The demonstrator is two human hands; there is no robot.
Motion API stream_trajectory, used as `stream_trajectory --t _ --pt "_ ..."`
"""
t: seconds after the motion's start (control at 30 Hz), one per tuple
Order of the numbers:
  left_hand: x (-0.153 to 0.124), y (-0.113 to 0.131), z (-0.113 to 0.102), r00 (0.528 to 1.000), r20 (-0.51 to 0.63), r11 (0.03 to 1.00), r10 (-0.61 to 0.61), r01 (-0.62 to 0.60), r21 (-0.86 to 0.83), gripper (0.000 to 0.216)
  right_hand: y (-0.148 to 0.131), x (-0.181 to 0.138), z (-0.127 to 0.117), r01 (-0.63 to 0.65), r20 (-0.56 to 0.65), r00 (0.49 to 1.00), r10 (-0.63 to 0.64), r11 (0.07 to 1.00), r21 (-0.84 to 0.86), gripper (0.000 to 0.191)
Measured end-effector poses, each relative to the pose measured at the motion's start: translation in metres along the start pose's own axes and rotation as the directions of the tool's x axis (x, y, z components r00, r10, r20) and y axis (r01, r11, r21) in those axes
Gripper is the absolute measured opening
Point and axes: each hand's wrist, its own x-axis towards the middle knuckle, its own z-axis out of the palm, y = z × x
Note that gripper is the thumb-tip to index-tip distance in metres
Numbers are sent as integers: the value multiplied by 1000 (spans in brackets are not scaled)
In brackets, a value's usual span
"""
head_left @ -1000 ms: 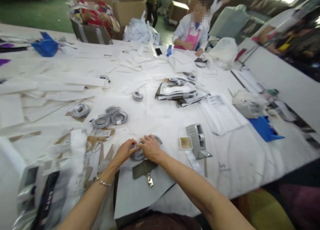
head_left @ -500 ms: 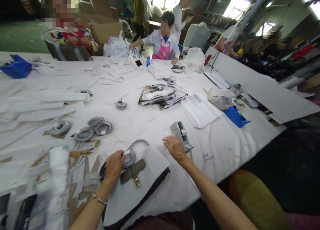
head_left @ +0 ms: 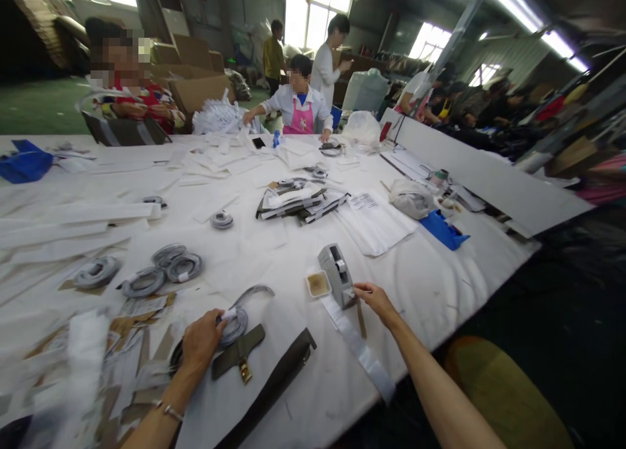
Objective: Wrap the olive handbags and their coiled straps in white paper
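My left hand (head_left: pixel 201 339) is closed on a coiled grey strap (head_left: pixel 235 325), near a white wrap around it. Beside the coil lies an olive tab with a gold clasp (head_left: pixel 244 369), on a white sheet (head_left: pixel 274 345). A dark olive strip (head_left: pixel 274 387) runs along the sheet's near side. My right hand (head_left: pixel 379 302) has its fingertips pinched together at the front end of a grey tape dispenser (head_left: pixel 336 273); anything between them is too small to make out. Left of the dispenser sits a small white dish with a brownish pad (head_left: pixel 317 284).
A white ribbon strip (head_left: pixel 359 351) trails to the table's near edge. Several coiled straps (head_left: pixel 183 266) and paper scraps lie left. Stacked olive pieces (head_left: pixel 293 201), white sheets (head_left: pixel 379 224) and a blue piece (head_left: pixel 444 231) lie farther back. Co-workers (head_left: pixel 300 103) are across the table.
My right hand has moved from the dispenser's left side to its front right, uncovering the small dish and the white ribbon. My left hand stays on the coil. The view has shifted.
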Motion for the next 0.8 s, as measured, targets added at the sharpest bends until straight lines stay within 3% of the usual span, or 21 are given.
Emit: stream_trajectory --t 0.17,0.43,0.6,0.7,0.8 --pt "1 0 3 1000 -7 999 5 -4 46 30 -5 7 -1 4 48 999 -7 998 60 34" --pt "1 0 8 999 -28 1000 -23 23 -9 27 -16 1 -1 -66 77 995 56 988 139 37" --pt "-2 0 14 995 -91 996 -49 42 -81 24 3 -22 -10 -98 -53 993 107 982 160 40" --pt "-7 1 14 990 -132 990 -53 35 -137 21 24 -30 -20 -195 -125 973 197 980 22 37" --pt "-8 1 17 987 -149 984 -54 27 -173 19 35 -23 -27 -237 -155 967 200 931 -277 29"
